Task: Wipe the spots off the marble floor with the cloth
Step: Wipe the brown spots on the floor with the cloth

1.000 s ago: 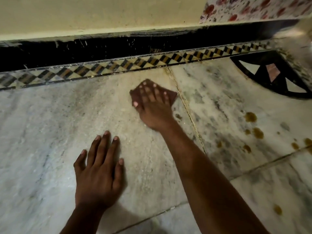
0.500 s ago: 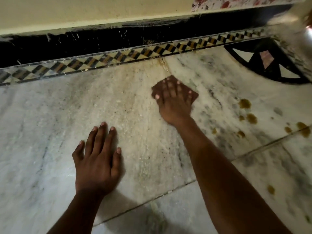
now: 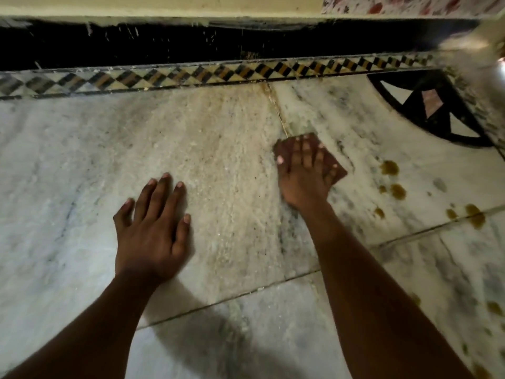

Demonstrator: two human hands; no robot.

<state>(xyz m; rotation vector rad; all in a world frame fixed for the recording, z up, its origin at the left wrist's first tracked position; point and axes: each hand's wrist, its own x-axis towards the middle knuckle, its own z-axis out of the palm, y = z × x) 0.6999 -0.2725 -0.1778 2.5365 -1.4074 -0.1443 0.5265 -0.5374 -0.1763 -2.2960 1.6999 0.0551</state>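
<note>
My right hand [image 3: 304, 177] lies flat, fingers spread, pressing a small dark brown cloth [image 3: 337, 172] onto the white marble floor [image 3: 224, 165], just right of a tile joint. Most of the cloth is hidden under the hand; its corners stick out at the top and right. Several yellow-brown spots [image 3: 389, 167] sit on the marble to the right of the cloth, a short way from it, with more spots [image 3: 476, 216] along a joint further right. My left hand [image 3: 154, 231] rests palm down on the floor to the left, fingers apart, holding nothing.
A checkered inlay border [image 3: 191, 75] runs along the far edge below a black skirting [image 3: 164, 42] and a cream wall. A black curved inlay with triangles [image 3: 426, 110] lies at the upper right. Patterned red-and-white fabric [image 3: 410, 5] shows at the top right.
My right hand has slid the cloth rightward and a little nearer, across the tile joint toward the yellow-brown spots. My left hand has stayed planted on the floor.
</note>
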